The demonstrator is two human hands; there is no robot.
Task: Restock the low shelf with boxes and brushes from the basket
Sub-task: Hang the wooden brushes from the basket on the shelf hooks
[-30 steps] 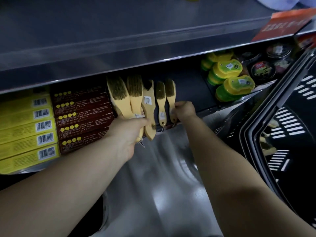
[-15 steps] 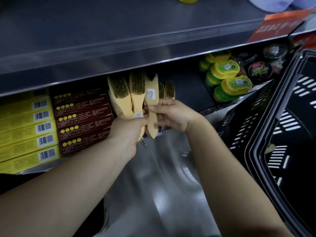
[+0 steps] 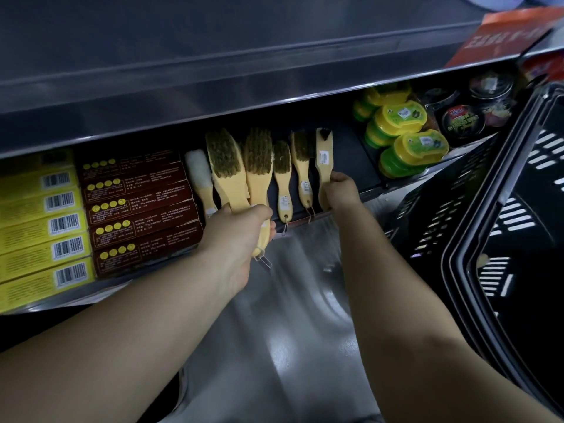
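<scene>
The person is putting brushes on the low shelf (image 3: pixel 346 161). The right hand (image 3: pixel 341 195) is curled round the handle of a dark-tipped brush (image 3: pixel 324 157) at the front edge, just beside two small brushes (image 3: pixel 282 169) that lie there. The left hand (image 3: pixel 238 230) grips two big brushes (image 3: pixel 227 161) by their handles, near the middle of the front edge. Next, it seems, the right hand must lay its brush flat and straight, then let go. Brown boxes (image 3: pixel 137 203) and yellow boxes (image 3: pixel 39 230) fill the left end. The black basket (image 3: pixel 488 190) sits by the right end, above a shiny grey floor (image 3: pixel 293 300).
</scene>
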